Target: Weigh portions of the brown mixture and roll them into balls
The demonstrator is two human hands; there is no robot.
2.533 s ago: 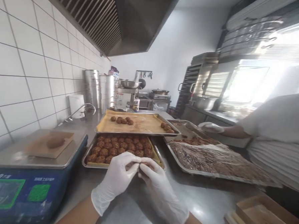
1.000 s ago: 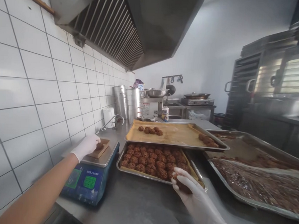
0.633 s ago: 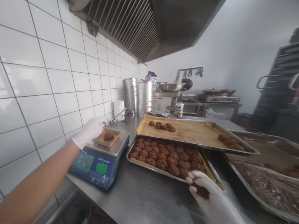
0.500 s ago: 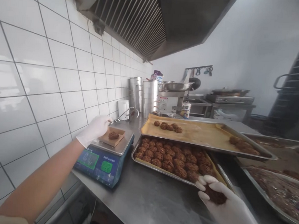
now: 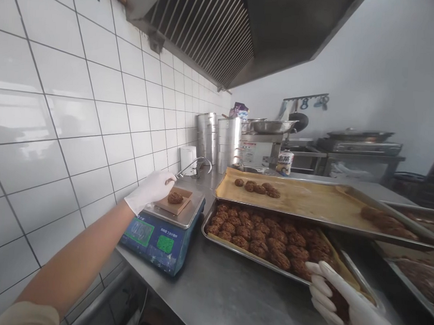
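Right hand (image 5: 344, 305) grips brown patty (image 5: 338, 304) at tray rim (image 5: 256, 255); left hand (image 5: 150, 192) by scale (image 5: 162, 242).

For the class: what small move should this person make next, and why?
Probably the left hand should lift the brown patty off the scale: it sits on the card there, the hand is right beside it, and the right hand holds another portion.

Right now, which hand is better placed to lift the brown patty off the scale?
Probably the left hand: it sits beside the brown patty on the scale, while the right hand holds a dark lump away by the tray.
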